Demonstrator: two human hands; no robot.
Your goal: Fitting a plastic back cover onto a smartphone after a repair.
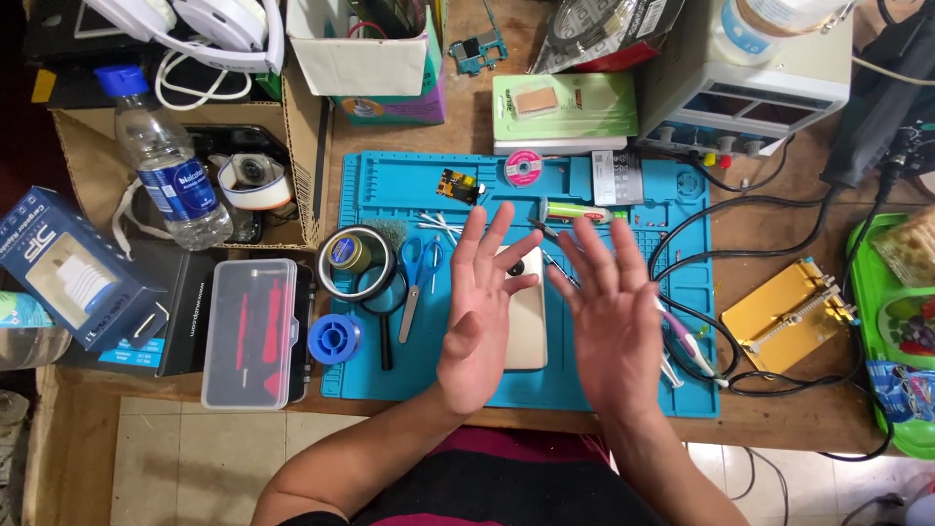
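Left hand (482,312), right hand (609,321) spread above phone (526,321)

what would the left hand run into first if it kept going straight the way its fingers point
The left hand, open above the gold phone, points up the blue mat and slightly right. First in that line is probably the small yellow circuit board, then the solder wick spool. Height above the mat is unclear.
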